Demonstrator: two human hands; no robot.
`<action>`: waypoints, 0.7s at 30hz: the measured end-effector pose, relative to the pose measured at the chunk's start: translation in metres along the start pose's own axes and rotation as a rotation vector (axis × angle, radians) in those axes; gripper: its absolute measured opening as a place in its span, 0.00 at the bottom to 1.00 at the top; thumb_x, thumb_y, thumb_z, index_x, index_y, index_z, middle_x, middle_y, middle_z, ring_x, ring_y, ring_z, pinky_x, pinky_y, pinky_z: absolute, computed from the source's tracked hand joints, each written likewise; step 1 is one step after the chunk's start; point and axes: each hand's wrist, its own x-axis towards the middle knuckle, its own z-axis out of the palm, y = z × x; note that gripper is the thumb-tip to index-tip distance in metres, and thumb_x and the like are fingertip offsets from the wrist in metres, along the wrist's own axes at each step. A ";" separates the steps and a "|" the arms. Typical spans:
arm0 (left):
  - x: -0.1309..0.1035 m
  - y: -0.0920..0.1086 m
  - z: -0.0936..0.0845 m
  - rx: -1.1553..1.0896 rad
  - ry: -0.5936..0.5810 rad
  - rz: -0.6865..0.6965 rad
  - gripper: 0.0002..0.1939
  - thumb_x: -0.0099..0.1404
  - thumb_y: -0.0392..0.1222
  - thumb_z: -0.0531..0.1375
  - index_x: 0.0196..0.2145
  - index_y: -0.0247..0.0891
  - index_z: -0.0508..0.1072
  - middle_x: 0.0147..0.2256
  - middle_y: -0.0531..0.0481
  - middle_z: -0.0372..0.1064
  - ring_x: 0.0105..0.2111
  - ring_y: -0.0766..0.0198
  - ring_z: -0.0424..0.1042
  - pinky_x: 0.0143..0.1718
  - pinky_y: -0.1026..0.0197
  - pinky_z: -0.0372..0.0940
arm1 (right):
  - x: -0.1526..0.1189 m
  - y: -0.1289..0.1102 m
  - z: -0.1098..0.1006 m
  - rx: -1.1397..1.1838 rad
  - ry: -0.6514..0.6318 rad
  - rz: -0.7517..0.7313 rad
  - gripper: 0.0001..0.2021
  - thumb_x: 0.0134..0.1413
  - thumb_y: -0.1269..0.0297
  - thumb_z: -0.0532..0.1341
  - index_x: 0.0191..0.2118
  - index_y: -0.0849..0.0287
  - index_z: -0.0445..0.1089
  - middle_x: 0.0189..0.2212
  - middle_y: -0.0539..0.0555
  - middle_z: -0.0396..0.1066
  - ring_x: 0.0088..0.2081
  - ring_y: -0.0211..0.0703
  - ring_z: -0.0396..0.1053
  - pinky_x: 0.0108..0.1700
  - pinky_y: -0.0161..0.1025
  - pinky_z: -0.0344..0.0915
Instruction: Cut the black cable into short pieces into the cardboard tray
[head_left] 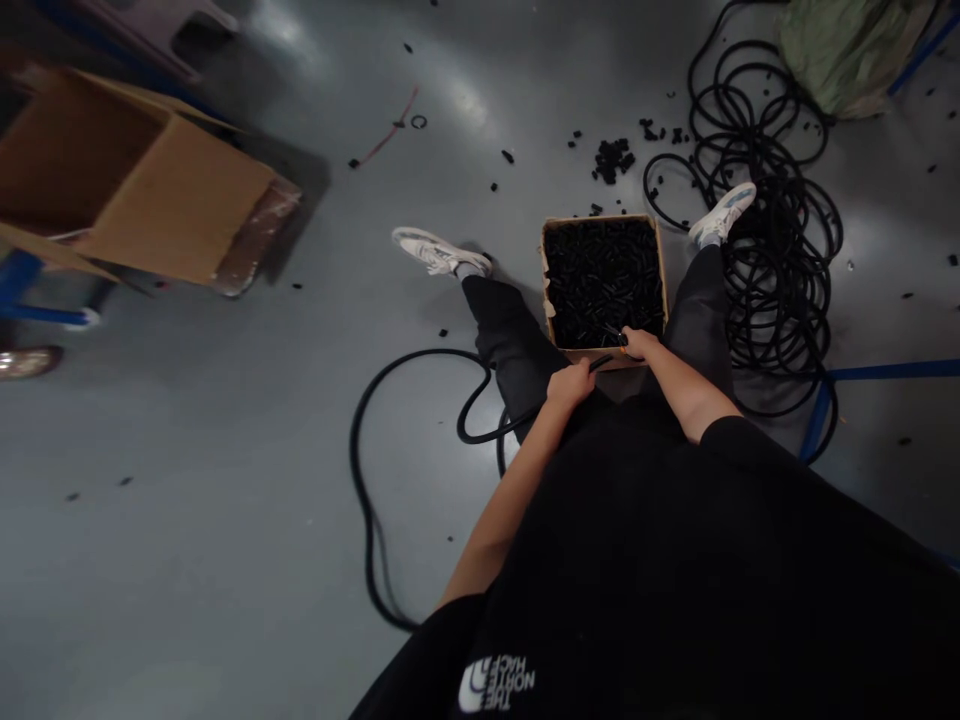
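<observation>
My left hand point(571, 383) is closed around a black rubber hose point(360, 440), whose short end points toward the box. From that hand the hose loops over my leg and out onto the floor. Just right of it, at the box's near edge, my right hand point(637, 343) is closed on a small hand tool point(622, 338) with an orange part; its exact kind is too small to tell. Between my legs stands an open cardboard box point(604, 355), filled with short cut black hose pieces point(604, 275).
A big pile of coiled black hose point(780, 290) lies by my right shoe point(724, 212). Loose black pieces point(613, 160) are scattered beyond the box. An open carton point(180, 195) is at the left, a greenish sack point(851, 50) at upper right. Another person's shoe point(30, 362) shows far left.
</observation>
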 end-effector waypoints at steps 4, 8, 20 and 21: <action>0.000 0.000 -0.002 0.015 0.004 0.007 0.23 0.84 0.49 0.50 0.65 0.39 0.76 0.61 0.29 0.83 0.62 0.39 0.84 0.61 0.46 0.76 | -0.008 0.002 0.001 0.038 -0.074 0.011 0.19 0.60 0.67 0.73 0.57 0.59 0.81 0.50 0.64 0.86 0.53 0.58 0.84 0.52 0.43 0.76; 0.004 -0.001 -0.003 0.005 -0.019 0.013 0.23 0.84 0.52 0.51 0.63 0.39 0.77 0.61 0.29 0.83 0.62 0.38 0.83 0.61 0.44 0.76 | -0.008 -0.001 0.003 0.119 -0.089 0.029 0.12 0.46 0.73 0.76 0.39 0.59 0.82 0.35 0.59 0.84 0.47 0.57 0.84 0.50 0.41 0.76; 0.033 -0.015 -0.010 -0.098 0.023 -0.085 0.22 0.84 0.51 0.52 0.63 0.40 0.76 0.64 0.30 0.81 0.65 0.40 0.81 0.64 0.45 0.76 | 0.003 -0.001 0.013 0.524 0.190 -0.028 0.19 0.58 0.66 0.71 0.55 0.58 0.73 0.43 0.54 0.81 0.47 0.48 0.76 0.55 0.41 0.77; 0.042 -0.019 -0.017 -0.109 0.043 -0.127 0.22 0.84 0.50 0.52 0.64 0.39 0.76 0.64 0.30 0.80 0.65 0.40 0.81 0.64 0.45 0.75 | 0.004 0.001 0.013 0.563 0.205 -0.033 0.20 0.59 0.66 0.70 0.56 0.58 0.73 0.44 0.54 0.81 0.48 0.48 0.77 0.56 0.42 0.77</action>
